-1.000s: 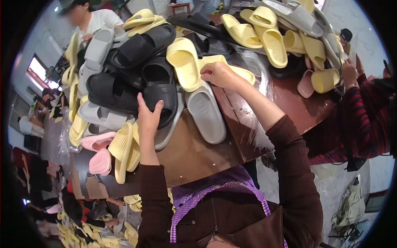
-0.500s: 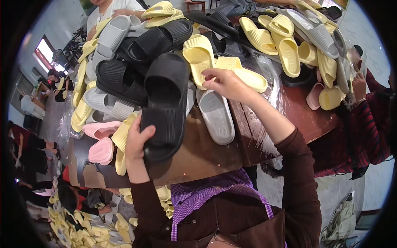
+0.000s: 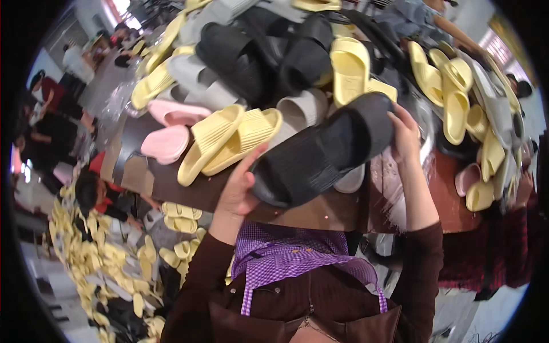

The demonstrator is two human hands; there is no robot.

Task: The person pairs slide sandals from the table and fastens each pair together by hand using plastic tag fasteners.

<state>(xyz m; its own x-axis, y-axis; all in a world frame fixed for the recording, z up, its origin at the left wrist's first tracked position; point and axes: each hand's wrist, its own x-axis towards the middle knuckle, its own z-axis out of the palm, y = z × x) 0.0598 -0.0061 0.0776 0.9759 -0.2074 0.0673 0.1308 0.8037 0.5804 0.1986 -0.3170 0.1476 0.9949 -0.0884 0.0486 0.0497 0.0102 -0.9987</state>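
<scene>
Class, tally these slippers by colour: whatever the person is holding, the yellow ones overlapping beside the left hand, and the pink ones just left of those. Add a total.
Black slipper, between the left hand and the right hand: 1
Yellow slippers: 2
Pink slippers: 2
Total: 5

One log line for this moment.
left hand: black slipper, heel end; right hand: same slipper, strap end; near: yellow slippers; below: brown table
</scene>
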